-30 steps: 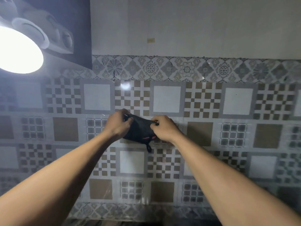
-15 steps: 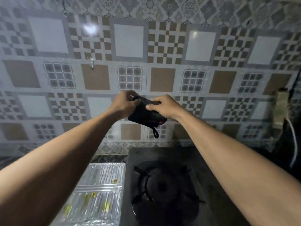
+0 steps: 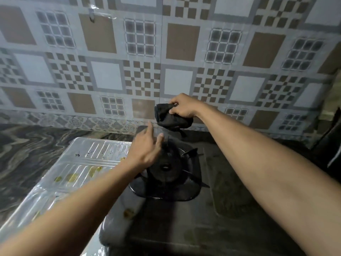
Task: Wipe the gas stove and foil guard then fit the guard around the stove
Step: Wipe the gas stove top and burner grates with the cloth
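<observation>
A dark single-burner gas stove (image 3: 184, 218) stands on the counter, its black burner and pan support (image 3: 168, 167) in the middle of the view. A silver ribbed foil guard (image 3: 77, 169) with yellow stains lies flat on the counter to the stove's left. My right hand (image 3: 182, 106) grips a folded black cloth (image 3: 169, 117) above the stove's back edge, close to the wall. My left hand (image 3: 145, 146) hovers over the burner's left side, fingers apart, holding nothing.
A patterned tiled wall (image 3: 110, 71) rises right behind the stove, with a small hook (image 3: 91, 15) at the upper left. The marbled dark counter (image 3: 27, 154) stretches left of the foil guard. Dark objects (image 3: 330, 150) stand at the right edge.
The view has tilted down from the wall to the stove. My left hand has let go of the cloth and dropped toward the burner; my right hand alone keeps the cloth.
</observation>
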`<action>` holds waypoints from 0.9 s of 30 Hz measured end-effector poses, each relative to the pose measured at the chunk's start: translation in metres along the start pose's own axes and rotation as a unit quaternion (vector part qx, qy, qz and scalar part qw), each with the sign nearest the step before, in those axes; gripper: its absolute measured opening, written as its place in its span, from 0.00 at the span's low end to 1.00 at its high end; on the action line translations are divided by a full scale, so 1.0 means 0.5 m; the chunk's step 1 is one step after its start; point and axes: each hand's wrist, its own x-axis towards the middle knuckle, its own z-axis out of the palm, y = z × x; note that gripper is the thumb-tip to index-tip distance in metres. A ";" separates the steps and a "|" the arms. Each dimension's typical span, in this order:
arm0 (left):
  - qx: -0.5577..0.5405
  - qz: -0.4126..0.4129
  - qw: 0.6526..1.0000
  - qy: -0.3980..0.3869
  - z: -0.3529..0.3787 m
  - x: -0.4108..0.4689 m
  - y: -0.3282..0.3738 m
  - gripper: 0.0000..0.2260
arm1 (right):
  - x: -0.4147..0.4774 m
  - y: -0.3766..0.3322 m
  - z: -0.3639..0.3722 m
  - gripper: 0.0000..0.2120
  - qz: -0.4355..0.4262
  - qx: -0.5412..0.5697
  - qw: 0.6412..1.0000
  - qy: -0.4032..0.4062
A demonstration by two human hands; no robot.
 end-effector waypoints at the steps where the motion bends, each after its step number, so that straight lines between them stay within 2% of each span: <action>1: 0.041 0.005 0.999 -0.022 0.017 -0.019 -0.005 0.34 | 0.008 0.003 0.005 0.10 -0.008 -0.018 1.000 0.001; 5: 0.175 0.018 0.978 -0.109 0.067 -0.070 -0.011 0.37 | 0.036 0.000 0.034 0.11 -0.050 -0.097 0.994 0.027; 10: 0.243 0.018 0.961 -0.128 0.077 -0.072 -0.014 0.37 | 0.075 -0.013 0.099 0.15 -0.126 -0.132 0.982 0.047; 15: 0.246 0.009 0.961 -0.124 0.081 -0.071 -0.012 0.40 | 0.093 0.002 0.140 0.21 -0.138 -0.156 0.969 -0.134; 18: 0.243 0.003 0.963 -0.115 0.081 -0.071 -0.014 0.45 | 0.107 0.018 0.140 0.20 -0.152 -0.110 0.973 -0.135; 22: 0.247 0.003 0.962 -0.113 0.083 -0.071 -0.019 0.45 | 0.140 0.018 0.157 0.18 -0.185 -0.079 0.973 -0.113; 24: 0.249 0.004 0.961 -0.116 0.084 -0.071 -0.018 0.45 | 0.152 0.013 0.177 0.18 -0.195 -0.048 0.968 -0.153; 27: 0.255 0.006 0.960 -0.115 0.084 -0.069 -0.020 0.43 | 0.170 0.013 0.203 0.19 -0.205 -0.083 0.947 -0.235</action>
